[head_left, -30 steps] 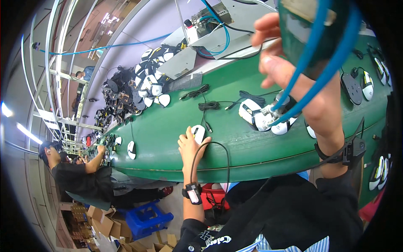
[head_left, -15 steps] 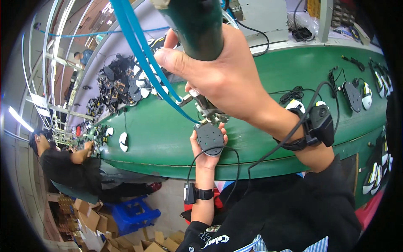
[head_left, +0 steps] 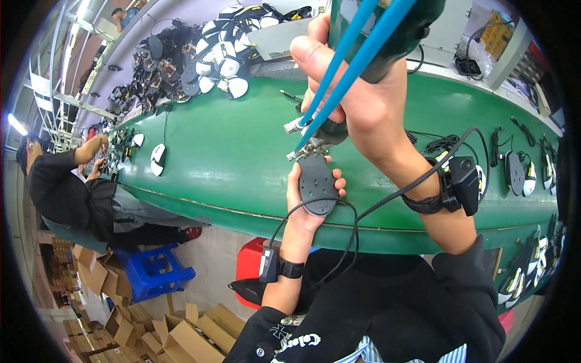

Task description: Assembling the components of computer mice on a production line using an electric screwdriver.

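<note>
My right hand (head_left: 372, 112) is wrapped round a dark green power screwdriver (head_left: 414, 36) with blue air hoses. Its metal nose points down at the upper end of a black computer mouse base (head_left: 318, 181), dotted with small holes. Whether the tip touches the base cannot be made out. Cupped beneath it, my left hand (head_left: 305, 221) holds the base with thumb and fingers along its sides. A black cable loops over its lower end and my left wrist.
Black parts (head_left: 163, 66) and white mouse shells (head_left: 224, 57) are heaped at the back left of the green bench (head_left: 224, 151). One mouse (head_left: 158, 159) lies left, several more right. A co-worker (head_left: 66, 187) sits far left. A blue stool (head_left: 151, 272) and cardboard boxes (head_left: 200, 339) stand below.
The view has shifted, so the bench and heaps appear elsewhere. Both hands now appear farther right in the picture, with the screwdriver tilted more; each keeps its hold.
</note>
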